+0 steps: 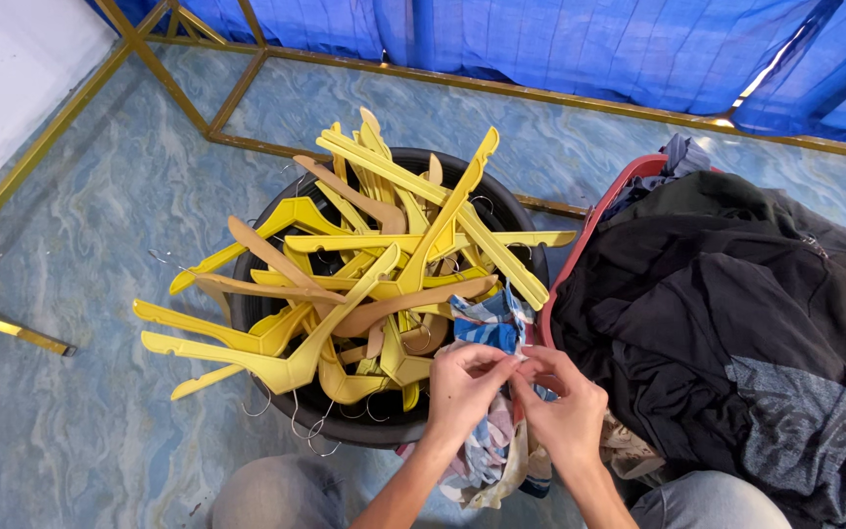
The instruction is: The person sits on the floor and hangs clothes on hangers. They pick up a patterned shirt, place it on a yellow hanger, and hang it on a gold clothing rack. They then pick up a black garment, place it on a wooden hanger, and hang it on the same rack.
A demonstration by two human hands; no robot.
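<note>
Here both hands, left hand and right hand, pinch a blue plaid garment beside the black tub of yellow hangers.

You are looking down at your left hand and right hand, both pinching a blue plaid garment between the fingertips, the hands touching each other; the cloth is hanging down between your knees; just beyond your left hand a black tub is sitting heaped with yellow and tan hangers; to your right a red basket is holding a pile of dark clothes; everything is resting on a blue marbled floor.
</note>
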